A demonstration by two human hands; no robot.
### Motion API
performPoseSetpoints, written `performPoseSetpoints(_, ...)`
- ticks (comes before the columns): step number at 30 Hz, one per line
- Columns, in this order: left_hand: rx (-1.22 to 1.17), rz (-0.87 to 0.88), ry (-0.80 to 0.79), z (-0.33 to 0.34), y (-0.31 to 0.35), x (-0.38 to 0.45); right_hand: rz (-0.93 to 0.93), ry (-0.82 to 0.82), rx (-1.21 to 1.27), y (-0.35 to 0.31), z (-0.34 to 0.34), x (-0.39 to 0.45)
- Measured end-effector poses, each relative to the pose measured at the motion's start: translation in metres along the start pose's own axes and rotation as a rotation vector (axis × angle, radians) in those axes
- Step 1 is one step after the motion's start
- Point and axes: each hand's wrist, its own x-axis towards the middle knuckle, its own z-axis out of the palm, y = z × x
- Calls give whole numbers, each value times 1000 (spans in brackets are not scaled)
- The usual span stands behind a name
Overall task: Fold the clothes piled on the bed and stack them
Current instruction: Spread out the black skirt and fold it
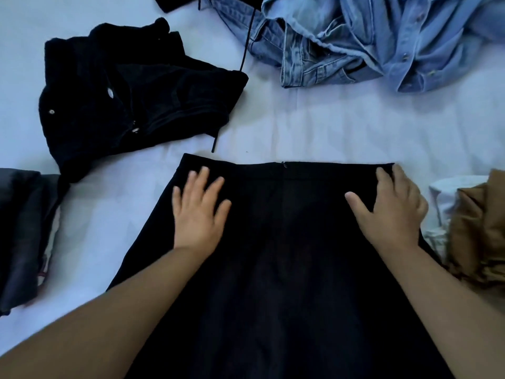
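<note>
Head cam: black skirt (281, 242) spread flat on the white bed (328, 127), near centre. Left hand (200, 206) and right hand (393, 206) both lie flat on its waistband end, fingers relaxed, gripping nothing.

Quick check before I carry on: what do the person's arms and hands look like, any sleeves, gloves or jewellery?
Both forearms are bare as far as the frame shows, with no sleeves in view. The left hand and right hand wear no gloves; no rings, watch or bracelets are visible. The left hand is slightly motion-blurred.
</note>
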Motion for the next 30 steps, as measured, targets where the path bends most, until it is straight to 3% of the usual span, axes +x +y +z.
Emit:
performPoseSetpoints(2, -26, -319, 8, -11, -9, 25, 109, 28, 29, 4, -4, -10)
performPoseSetpoints(4, -23, -485, 14, -21, -15, 43, 232, 80, 49, 8, -6, -17)
performPoseSetpoints(7, -74, -581, -45, -33, -22, 57, 364, 6, 176, 13, -14, -24)
performPoseSetpoints(10, -236, -554, -31, -47, -20, 65, 330, 30, 308, 14, -25, -19)
performPoseSetpoints(14, -428, -445, 265, -62, -9, 79, 277, 219, 402, 1, -44, -2)
performPoseSetpoints(17, -386, -329, 268, -60, -6, 77, 306, 169, 468, -1, -46, 6)
performPoseSetpoints(21, 18, -95, 31, -35, -5, 34, 385, -19, 364, 8, -38, -18)
performPoseSetpoints(26, 174, 465, -304, -8, 29, -55, 438, -200, 284, 31, -45, -75)
performPoseSetpoints(30, 337, 602, -577, -3, 46, -103, 420, -494, 415, 54, -65, -103)
